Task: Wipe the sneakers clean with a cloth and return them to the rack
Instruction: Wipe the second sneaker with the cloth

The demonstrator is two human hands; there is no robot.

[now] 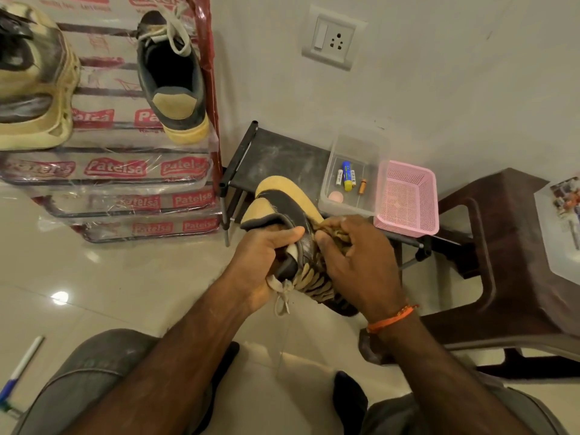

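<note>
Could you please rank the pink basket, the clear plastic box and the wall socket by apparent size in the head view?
1. pink basket and clear plastic box: look alike, unranked.
2. wall socket, smallest.

Single view only, head-mounted, wide-angle, facing forward and steeply down from a seated position. Both forearms enter from the bottom edge, and the hands [314,255] sit close at frame centre. Knees occupy the lower corners. The rack [125,171] fills the upper left, and the wall spans the upper right.

Sneaker [284,202] tan and grey; basket [408,199] pink; rack [207,89] red.
</note>
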